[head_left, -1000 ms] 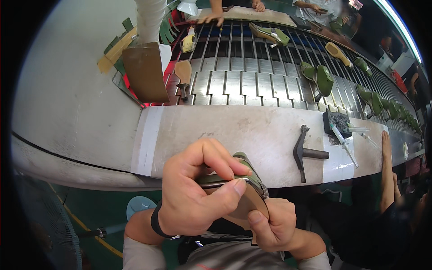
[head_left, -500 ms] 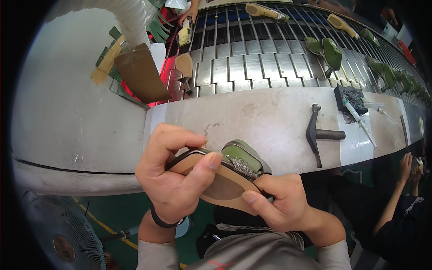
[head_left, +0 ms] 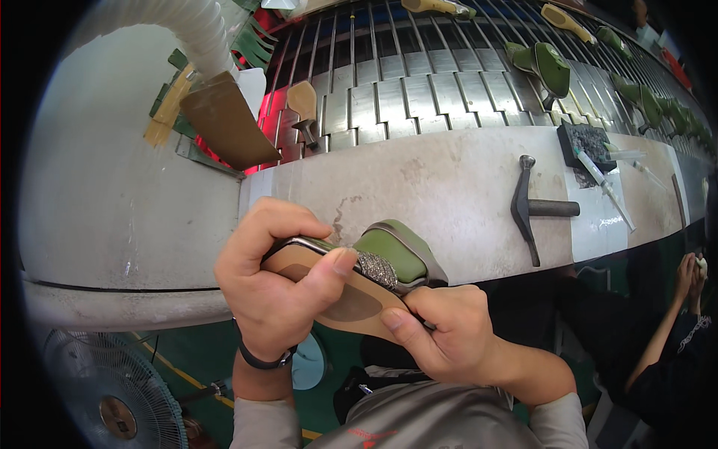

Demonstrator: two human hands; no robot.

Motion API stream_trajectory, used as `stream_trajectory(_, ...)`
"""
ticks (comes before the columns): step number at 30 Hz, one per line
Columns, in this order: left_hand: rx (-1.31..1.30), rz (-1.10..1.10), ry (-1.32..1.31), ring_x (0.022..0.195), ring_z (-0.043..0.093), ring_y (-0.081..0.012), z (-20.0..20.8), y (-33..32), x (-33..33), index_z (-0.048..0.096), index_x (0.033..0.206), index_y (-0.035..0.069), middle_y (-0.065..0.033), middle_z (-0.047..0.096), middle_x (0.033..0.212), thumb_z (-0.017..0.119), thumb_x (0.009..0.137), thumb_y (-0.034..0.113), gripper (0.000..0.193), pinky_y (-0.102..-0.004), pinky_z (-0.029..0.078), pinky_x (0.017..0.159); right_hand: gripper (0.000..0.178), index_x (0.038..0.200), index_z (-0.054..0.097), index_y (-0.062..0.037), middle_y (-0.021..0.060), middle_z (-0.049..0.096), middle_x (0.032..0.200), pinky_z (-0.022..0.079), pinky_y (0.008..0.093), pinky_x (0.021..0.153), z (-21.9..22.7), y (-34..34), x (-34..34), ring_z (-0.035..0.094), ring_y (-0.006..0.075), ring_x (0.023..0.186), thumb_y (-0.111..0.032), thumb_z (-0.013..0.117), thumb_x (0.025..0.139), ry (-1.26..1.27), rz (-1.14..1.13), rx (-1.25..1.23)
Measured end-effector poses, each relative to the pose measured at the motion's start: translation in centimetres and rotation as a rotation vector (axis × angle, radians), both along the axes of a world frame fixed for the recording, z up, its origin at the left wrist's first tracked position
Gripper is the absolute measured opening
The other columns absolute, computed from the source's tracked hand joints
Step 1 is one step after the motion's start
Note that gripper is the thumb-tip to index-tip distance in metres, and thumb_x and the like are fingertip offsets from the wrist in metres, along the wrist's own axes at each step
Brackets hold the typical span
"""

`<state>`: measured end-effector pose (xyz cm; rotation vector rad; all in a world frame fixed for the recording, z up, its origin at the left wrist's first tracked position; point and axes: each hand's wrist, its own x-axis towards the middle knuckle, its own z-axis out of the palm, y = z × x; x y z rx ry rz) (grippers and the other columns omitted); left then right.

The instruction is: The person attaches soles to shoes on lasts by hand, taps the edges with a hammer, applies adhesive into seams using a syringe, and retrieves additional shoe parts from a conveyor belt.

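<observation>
Between my hands, over the table's front edge, is a shoe on a green last. Its tan sole faces me, with a darker oval patch, and a glittery grey band runs along the side. My left hand grips one end, thumb pressed near the sole's edge and fingers curled round behind. My right hand pinches the other end, its thumb on the tan sole. The fingers behind the shoe are partly hidden. A hammer lies on the table to the right.
Beyond the white table runs a metal slat conveyor carrying several green shoes and a tan-soled piece. A black block and syringes lie right. A fan stands lower left; another person's hands are far right.
My hands and the shoe have shifted slightly left, and the shoe has turned so more of the green last shows. Another person's hand and a yellowish piece at the conveyor's far left have left view.
</observation>
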<state>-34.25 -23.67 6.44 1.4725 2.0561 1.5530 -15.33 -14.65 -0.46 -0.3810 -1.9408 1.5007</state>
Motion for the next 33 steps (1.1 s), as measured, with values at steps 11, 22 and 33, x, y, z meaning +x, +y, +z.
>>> stream_trajectory(11, 0.008, -0.169, 0.13, 0.082, 0.063, -0.0139, 1.8, 3.6, -0.5, 0.072, 0.095, 0.0, -0.0058, 0.068, 0.092, 0.083, 0.081, 0.007, 0.019, -0.0287, 0.051, 0.074, 0.043, 0.101, 0.071, -0.0024, 0.0096, 0.068, 0.069, 0.053, 0.0372, 0.056, 2.7, 5.6, -1.0, 0.067, 0.0257, 0.058, -0.029, 0.096, 0.077, -0.035, -0.2, 0.423)
stream_trajectory(22, 0.097, -0.188, -1.248, 0.114, 0.067, -0.0252, -13.8, 5.2, -2.2, 0.069, 0.114, 0.0, -0.0195, 0.073, 0.118, 0.036, 0.117, 0.042, 0.054, -0.0424, 0.051, 0.103, 0.039, 0.14, 0.056, 0.0054, 0.0163, 0.074, 0.117, 0.066, 0.0354, 0.081, -0.7, 9.4, 7.2, 0.079, 0.0245, 0.097, -0.016, 0.058, 0.107, 0.093, -0.34, -0.726)
stream_trajectory(33, 0.151, -0.42, -0.446, 0.091, 0.068, -0.0203, -12.6, 8.9, -4.5, 0.074, 0.1, -0.006, -0.0133, 0.074, 0.097, 0.028, 0.118, 0.052, 0.076, -0.0326, 0.052, 0.089, 0.056, 0.133, 0.069, -0.0022, 0.0078, 0.072, 0.095, 0.048, 0.029, 0.059, -1.3, 4.2, 3.3, 0.066, 0.0165, 0.075, -0.007, 0.088, 0.081, -0.359, -0.213, 0.259)
